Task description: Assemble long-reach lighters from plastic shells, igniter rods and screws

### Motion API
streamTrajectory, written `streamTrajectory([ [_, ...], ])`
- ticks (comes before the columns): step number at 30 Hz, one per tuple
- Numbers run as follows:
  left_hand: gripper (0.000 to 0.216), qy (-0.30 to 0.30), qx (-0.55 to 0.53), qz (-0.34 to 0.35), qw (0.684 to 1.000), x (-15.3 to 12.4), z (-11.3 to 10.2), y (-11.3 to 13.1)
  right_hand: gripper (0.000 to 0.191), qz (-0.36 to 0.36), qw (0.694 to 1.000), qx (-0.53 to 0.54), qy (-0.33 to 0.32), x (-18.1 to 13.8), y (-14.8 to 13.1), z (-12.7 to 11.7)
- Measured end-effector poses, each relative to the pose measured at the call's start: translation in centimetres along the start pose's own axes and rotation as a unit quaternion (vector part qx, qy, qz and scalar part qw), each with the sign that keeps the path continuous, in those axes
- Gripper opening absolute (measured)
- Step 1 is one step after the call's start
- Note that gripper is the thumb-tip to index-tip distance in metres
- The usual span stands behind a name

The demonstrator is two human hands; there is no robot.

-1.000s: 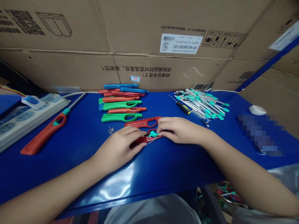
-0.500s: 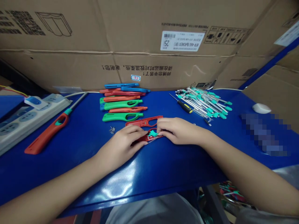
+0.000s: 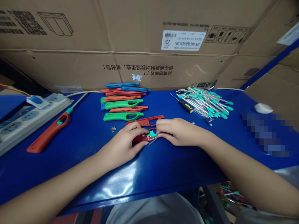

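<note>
On the blue table, my left hand (image 3: 127, 140) closes thumb and fingers around the rear of a red lighter casing half (image 3: 138, 140). Inside that half sit a teal trigger (image 3: 152, 133) and thin white wires. My right hand (image 3: 175, 130) pinches at its front end, where the fingers cover most of what they grip. A thin metal piece (image 3: 153, 141) shows just below the casing. Directly behind lies another red casing half (image 3: 143, 121), open side up. Small screws (image 3: 113, 129) are heaped to the left of my left hand.
Green, red and blue lighter casings (image 3: 123, 104) are stacked at the back. A screwdriver (image 3: 187, 107) lies beside a pile of metal lighter tubes with teal parts (image 3: 205, 101). At left are a whole red lighter (image 3: 48, 135) and a power strip (image 3: 28, 115). Cardboard (image 3: 137, 34) stands behind.
The view has shifted slightly. Both hands remain at the red casing half, with only small finger movements around the teal trigger.
</note>
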State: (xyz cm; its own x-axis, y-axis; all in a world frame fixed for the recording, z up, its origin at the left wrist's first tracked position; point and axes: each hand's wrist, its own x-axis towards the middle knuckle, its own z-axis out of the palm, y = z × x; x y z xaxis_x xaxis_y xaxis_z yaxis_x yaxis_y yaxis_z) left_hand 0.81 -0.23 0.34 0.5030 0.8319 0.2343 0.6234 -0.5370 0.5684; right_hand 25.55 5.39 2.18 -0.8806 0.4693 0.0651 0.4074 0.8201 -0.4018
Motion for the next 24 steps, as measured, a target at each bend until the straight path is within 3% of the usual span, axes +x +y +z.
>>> streamTrajectory([
  [9, 0.023, 0.002, -0.051, -0.034, 0.998, 0.06, 0.2, -0.28, 0.02, -0.027, 0.997, -0.074, 0.022, -0.05, -0.07, 0.23],
  [24, 0.019, 0.017, -0.03, -0.027, 0.999, 0.09, 0.06, -0.02, 0.018, -0.025, 0.998, -0.059, 0.018, -0.19, -0.13, -0.04],
])
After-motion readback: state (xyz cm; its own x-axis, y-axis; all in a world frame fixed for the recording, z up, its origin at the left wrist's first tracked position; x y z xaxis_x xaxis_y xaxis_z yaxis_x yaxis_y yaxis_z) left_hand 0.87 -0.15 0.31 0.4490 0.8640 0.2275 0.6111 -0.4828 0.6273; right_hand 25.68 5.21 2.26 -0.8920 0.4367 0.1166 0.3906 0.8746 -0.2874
